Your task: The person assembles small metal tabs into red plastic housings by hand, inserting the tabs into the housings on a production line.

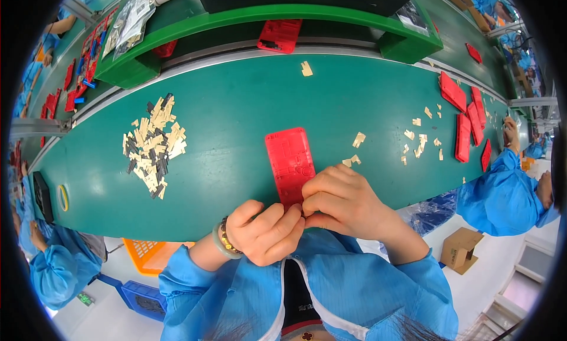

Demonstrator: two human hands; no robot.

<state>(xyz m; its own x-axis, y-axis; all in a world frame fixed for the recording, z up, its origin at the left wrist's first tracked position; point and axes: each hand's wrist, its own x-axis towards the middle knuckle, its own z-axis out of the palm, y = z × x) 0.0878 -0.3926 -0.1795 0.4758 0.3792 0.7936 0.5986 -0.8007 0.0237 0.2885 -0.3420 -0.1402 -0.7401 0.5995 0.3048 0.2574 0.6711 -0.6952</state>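
Observation:
A red plastic housing (290,159), flat and rectangular with moulded ribs inside, lies on the green table in front of me. Over its near end, my left hand (267,230) and my right hand (344,198) meet with their fingertips pinched together. Between them is something small, mostly hidden by the fingers, that I cannot make out. To the left is a loose pile of cream and black strips (155,141). Right of the housing are cream backing scraps (358,139).
A green raised shelf (319,12) spans the far side, with another red housing (282,35) beneath it. Several red housings (463,137) cluster at the right, near a co-worker's blue sleeve (502,193). A yellow tape roll (62,197) stands at the left edge; an orange crate (142,257) sits below.

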